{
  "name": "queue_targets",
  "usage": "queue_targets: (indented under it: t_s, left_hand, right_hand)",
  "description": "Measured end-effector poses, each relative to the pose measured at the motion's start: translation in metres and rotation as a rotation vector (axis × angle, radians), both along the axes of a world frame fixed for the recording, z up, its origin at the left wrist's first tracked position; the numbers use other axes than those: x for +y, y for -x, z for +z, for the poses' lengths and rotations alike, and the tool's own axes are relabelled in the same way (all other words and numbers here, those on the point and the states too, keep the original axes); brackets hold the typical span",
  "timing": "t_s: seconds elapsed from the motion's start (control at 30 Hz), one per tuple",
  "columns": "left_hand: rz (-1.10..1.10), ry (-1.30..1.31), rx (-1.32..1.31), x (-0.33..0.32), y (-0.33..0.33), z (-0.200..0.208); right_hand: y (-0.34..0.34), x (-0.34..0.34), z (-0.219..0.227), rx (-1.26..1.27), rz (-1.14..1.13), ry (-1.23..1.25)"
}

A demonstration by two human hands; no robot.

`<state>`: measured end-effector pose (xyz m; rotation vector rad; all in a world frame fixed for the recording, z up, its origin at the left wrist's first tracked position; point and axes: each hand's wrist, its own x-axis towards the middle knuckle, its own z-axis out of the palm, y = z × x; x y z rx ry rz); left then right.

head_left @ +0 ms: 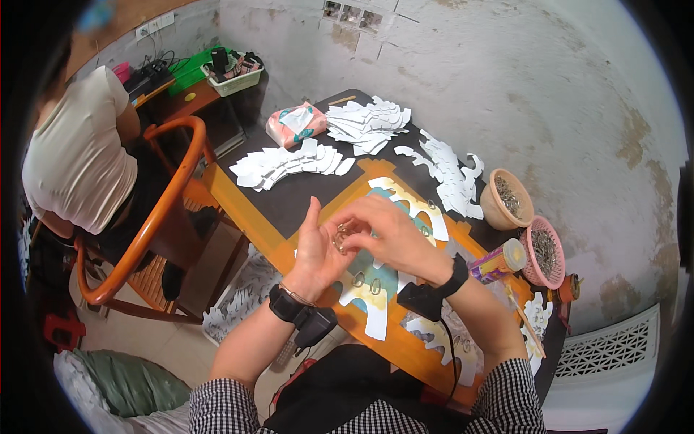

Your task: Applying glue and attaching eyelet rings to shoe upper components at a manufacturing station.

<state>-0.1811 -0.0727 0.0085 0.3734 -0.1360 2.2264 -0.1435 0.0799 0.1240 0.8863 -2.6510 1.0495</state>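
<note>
A person in black-and-white checked sleeves [224, 406] and a black apron [347, 390] works at a table, a black strapped device [314, 327] on the left wrist and another [423, 300] on the right. The left hand [315, 254] is turned palm up, its thumb raised apart and its other fingers partly hidden. Over that palm, the right hand [390, 230] curls inward, thumb and fingertips drawn together at small metal rings [339, 239]; whether they clamp one cannot be told. The rings lie in the left palm, above the table's orange surface [397, 356].

Below the hands, similar oval rings [375, 286] rest on a yellow-tinted white cutout [376, 324]. To the right, a wooden stick [533, 334] lies near a colorful lidded canister [497, 262], beside a pink basket [529, 266] and a peach bowl [494, 208], both filled with metal pieces.

Farther back, fanned white cutouts [278, 165] and a taller pile [369, 123] flank a pink tissue pack [293, 124] on the table's dark portion. At left, a co-worker in a white shirt [83, 155] sits in a curved wooden armchair [137, 259]; behind, a stained gray wall [463, 79] rises.
</note>
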Motion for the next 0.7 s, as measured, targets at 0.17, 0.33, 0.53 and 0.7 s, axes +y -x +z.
queue_targets:
  t_s: [0.17, 0.33, 0.53, 0.7]
  left_hand:
    - [0.170, 0.277, -0.150, 0.006, -0.011, 0.033]
    - [0.209, 0.296, -0.199, 0.005, -0.018, 0.044]
    - [0.229, 0.303, -0.151, 0.005, -0.020, 0.041]
    - [0.304, 0.316, -0.104, 0.010, -0.027, 0.038]
  right_hand:
    - [0.001, 0.013, 0.005, -0.034, -0.037, 0.037]
    - [0.003, 0.014, 0.004, -0.057, -0.020, 0.019]
    - [-0.001, 0.014, 0.002, -0.165, -0.092, 0.109]
    - [-0.004, 0.019, -0.004, -0.065, -0.085, 0.081]
